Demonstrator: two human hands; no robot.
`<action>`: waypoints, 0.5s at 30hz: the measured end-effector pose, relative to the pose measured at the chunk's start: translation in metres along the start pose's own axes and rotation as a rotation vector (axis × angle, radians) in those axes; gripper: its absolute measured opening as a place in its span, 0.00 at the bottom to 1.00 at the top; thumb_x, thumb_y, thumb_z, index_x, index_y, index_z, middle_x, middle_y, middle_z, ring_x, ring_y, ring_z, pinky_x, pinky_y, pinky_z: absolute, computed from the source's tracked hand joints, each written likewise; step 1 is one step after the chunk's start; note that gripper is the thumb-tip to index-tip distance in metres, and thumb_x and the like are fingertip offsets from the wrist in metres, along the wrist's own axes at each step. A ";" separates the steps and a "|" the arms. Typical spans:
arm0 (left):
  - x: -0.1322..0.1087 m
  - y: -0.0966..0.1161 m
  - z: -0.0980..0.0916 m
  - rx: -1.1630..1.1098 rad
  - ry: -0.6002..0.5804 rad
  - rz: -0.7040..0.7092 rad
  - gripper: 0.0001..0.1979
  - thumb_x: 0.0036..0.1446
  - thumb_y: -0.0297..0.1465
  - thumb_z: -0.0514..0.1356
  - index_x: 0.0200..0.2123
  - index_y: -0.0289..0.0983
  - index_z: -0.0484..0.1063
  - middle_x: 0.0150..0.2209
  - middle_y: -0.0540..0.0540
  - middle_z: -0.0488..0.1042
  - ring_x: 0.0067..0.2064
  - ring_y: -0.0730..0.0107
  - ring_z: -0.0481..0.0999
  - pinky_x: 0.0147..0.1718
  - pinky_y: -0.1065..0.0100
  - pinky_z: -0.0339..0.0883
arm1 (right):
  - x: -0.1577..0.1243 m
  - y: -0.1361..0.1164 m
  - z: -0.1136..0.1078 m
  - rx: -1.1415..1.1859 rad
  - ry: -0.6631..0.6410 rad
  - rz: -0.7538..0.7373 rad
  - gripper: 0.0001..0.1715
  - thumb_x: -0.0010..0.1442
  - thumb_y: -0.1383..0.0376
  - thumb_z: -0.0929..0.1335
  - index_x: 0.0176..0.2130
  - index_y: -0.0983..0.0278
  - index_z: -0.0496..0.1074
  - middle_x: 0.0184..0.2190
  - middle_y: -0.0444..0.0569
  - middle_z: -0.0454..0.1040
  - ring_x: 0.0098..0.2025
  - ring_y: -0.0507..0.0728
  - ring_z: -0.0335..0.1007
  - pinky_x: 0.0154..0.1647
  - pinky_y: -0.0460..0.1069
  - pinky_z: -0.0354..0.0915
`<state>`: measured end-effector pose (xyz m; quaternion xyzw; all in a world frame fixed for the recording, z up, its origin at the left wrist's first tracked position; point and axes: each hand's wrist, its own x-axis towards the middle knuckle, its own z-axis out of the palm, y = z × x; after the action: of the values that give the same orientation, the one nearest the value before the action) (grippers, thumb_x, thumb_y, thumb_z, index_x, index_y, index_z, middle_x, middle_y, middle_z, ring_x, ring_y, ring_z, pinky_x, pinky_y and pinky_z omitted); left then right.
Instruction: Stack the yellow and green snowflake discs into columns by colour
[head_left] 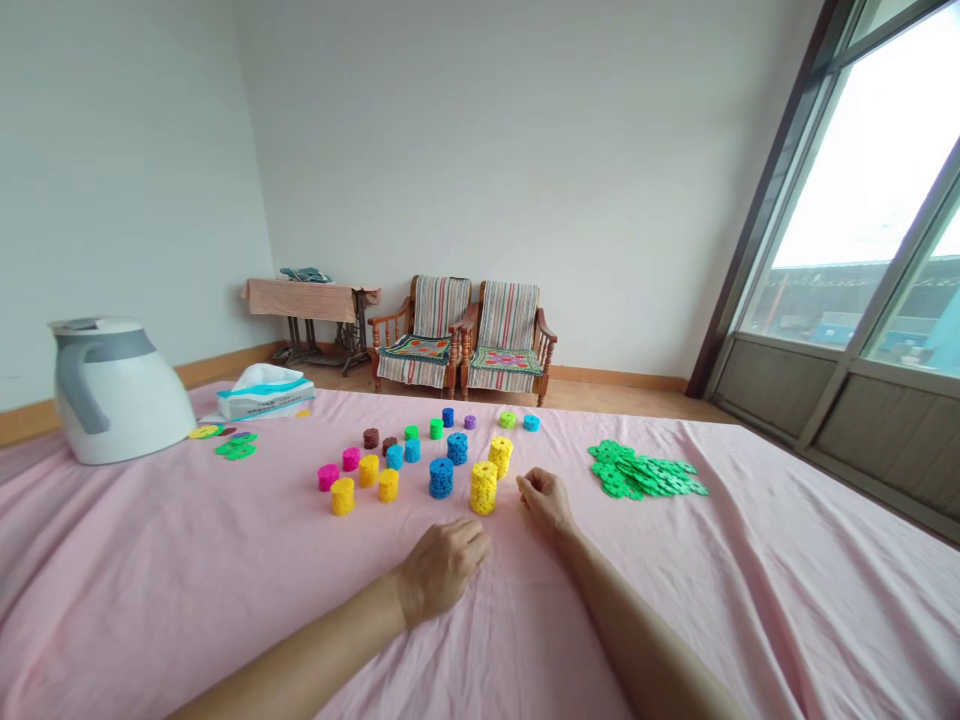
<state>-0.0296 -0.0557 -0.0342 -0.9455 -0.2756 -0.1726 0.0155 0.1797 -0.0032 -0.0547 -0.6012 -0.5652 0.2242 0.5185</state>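
My left hand [442, 568] rests on the pink cloth with its fingers curled in; whatever may be inside them is hidden. Just beyond it stands a tall stack of yellow discs [484, 488], with a second yellow stack [501, 456] behind. Right of these, my right hand [547, 505] lies low over the cloth, thumb and fingers drawn together, no disc showing between them. Neither hand appears to touch a stack. Two blue disc stacks [441, 478] stand to the left of the yellow ones. Farther right lies a loose heap of green flower-shaped discs [645, 474].
Shorter stacks stand left and behind, including orange-yellow [342, 496], pink [328, 477], brown [370, 438] and lime [508, 420]. A white kettle [124, 400], a tissue pack [266, 397] and loose green discs [237, 447] are at the left. Two chairs [501, 340] stand beyond the table.
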 end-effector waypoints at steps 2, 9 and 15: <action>0.000 0.003 -0.003 0.013 0.011 -0.025 0.08 0.54 0.19 0.51 0.28 0.37 0.63 0.31 0.49 0.68 0.35 0.68 0.67 0.32 0.70 0.60 | -0.003 -0.002 -0.002 -0.009 -0.006 -0.014 0.12 0.48 0.59 0.63 0.19 0.64 0.66 0.15 0.41 0.66 0.20 0.51 0.61 0.21 0.44 0.53; -0.005 0.003 -0.008 0.019 0.101 -0.147 0.09 0.51 0.18 0.50 0.31 0.37 0.63 0.33 0.49 0.68 0.34 0.69 0.69 0.32 0.71 0.61 | -0.007 0.001 0.000 -0.018 0.033 -0.042 0.12 0.45 0.66 0.61 0.27 0.64 0.72 0.21 0.44 0.73 0.25 0.54 0.67 0.24 0.45 0.59; -0.004 -0.002 -0.004 -0.038 0.136 -0.182 0.11 0.47 0.16 0.49 0.27 0.38 0.61 0.29 0.51 0.67 0.31 0.70 0.68 0.29 0.72 0.59 | 0.007 0.014 0.002 -0.010 0.084 -0.042 0.16 0.49 0.62 0.63 0.35 0.66 0.74 0.27 0.50 0.76 0.30 0.57 0.72 0.31 0.48 0.64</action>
<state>-0.0354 -0.0566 -0.0317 -0.9029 -0.3551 -0.2424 0.0007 0.1855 0.0061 -0.0654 -0.6005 -0.5566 0.1850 0.5435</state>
